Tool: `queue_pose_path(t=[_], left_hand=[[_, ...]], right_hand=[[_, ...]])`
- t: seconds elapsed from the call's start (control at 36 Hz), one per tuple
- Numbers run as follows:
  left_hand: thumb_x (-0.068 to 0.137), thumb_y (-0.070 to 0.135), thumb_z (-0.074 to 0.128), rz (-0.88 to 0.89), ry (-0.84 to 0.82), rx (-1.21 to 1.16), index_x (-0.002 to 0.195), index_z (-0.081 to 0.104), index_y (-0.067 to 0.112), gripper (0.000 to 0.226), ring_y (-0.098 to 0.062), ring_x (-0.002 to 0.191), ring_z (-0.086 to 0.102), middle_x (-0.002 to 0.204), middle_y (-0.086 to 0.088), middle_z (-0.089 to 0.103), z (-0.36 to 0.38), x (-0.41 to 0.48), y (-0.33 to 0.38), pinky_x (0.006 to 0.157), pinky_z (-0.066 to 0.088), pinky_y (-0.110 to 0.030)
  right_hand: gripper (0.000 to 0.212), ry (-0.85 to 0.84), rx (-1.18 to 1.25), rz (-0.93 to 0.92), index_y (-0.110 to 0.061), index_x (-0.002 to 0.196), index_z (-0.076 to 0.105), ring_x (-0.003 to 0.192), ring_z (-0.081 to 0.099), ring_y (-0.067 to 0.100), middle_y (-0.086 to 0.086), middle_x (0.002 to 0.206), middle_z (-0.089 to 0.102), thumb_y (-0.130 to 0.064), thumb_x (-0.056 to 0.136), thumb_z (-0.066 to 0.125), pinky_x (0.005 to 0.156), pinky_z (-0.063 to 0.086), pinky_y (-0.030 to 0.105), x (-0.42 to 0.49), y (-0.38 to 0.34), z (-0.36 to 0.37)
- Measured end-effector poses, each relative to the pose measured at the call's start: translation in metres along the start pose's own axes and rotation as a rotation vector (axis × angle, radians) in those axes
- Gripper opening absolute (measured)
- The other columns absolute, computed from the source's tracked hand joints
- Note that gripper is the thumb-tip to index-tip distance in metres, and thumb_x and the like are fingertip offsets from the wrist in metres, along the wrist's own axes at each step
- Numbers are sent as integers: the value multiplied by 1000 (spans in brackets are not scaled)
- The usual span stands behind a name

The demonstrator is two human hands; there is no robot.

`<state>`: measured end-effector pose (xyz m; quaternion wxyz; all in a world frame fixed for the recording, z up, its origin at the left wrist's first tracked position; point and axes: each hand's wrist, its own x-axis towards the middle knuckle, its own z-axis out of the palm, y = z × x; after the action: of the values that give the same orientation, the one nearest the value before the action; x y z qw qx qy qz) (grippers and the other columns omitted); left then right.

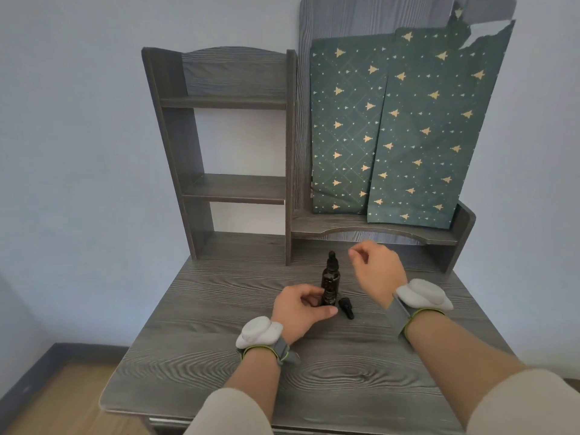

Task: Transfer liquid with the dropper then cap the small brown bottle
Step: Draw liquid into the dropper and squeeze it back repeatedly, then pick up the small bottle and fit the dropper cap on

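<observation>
A dark brown bottle (330, 279) with a black dropper top stands upright in the middle of the grey wooden desk (219, 356). My left hand (298, 309) is wrapped around the bottle's lower part, with the thumb in front of it. A small black dropper cap (346, 308) lies on its side on the desk, just right of the bottle's base. My right hand (378, 271) hovers above and to the right of the bottle. Its fingers are loosely curled and I see nothing in them.
A grey shelf unit (232, 189) with bare shelves stands at the back of the desk. Green wrapping paper (408, 130) with gold trees leans on a low shelf at the back right. The desk's left edge drops to the wooden floor (62, 400).
</observation>
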<state>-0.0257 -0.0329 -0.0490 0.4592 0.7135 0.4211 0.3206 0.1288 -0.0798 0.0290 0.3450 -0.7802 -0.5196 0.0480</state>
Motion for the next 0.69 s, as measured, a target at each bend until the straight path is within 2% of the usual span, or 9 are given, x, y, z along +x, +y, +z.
queue_pose_path(t=[0.11,0.19,0.28,0.39,0.44,0.53,0.58,0.64,0.69], left_hand=[[64,32,84,11,6,0,101,74,22,40,-1,62,48,72,11,57,0,0,-2,61,39,-8],[64,29,84,17,2,-23,99,74,21,37,0,60,48,70,12,57,0,0,-1,62,39,-9],[65,26,84,30,-17,-45,94,75,22,30,5,55,48,69,11,60,0,-2,1,63,42,-12],[67,23,83,27,-13,-76,84,73,32,22,5,55,52,70,10,66,-1,-4,3,64,45,-14],[67,23,83,8,-2,-91,82,72,36,23,0,64,59,74,8,70,-3,-4,2,71,50,-20],[64,23,84,-28,-5,-134,83,73,32,24,-12,80,69,84,2,75,-5,-4,0,85,55,-30],[63,22,85,-50,-10,-170,83,74,28,24,-15,85,70,87,-2,76,-9,-4,2,89,55,-34],[65,18,84,-73,-22,-187,81,73,28,22,-13,82,69,86,-2,75,-15,-2,4,86,55,-33],[71,14,80,-84,-44,-210,83,70,28,20,-8,76,67,82,1,73,-23,-4,12,74,53,-28]], right_hand=[[19,-138,-136,58,-21,102,66,96,64,28,4,101,71,-27,92,50,81,52,34,-6,13,4],[25,-300,-167,97,-18,103,65,101,63,27,6,105,69,-37,88,56,85,51,33,-13,18,9],[33,-363,-191,123,-16,99,64,100,62,28,7,103,69,-44,82,63,84,51,34,-19,20,14],[42,-376,-180,128,-16,100,62,101,61,26,5,104,67,-48,75,69,83,50,33,-23,21,14],[45,-393,-178,127,-16,99,62,100,61,24,4,103,66,-50,72,73,83,50,33,-24,20,14],[41,-415,-192,128,-18,93,59,99,61,24,5,104,67,-49,71,75,82,49,32,-25,21,13],[43,-420,-194,138,-16,98,62,101,61,24,5,106,66,-49,72,74,82,49,31,-25,23,13],[47,-417,-196,155,-15,105,63,102,61,24,5,108,66,-48,74,73,82,48,30,-25,25,13],[43,-412,-192,159,-14,105,64,102,61,25,6,107,66,-45,76,71,82,48,30,-26,26,10]])
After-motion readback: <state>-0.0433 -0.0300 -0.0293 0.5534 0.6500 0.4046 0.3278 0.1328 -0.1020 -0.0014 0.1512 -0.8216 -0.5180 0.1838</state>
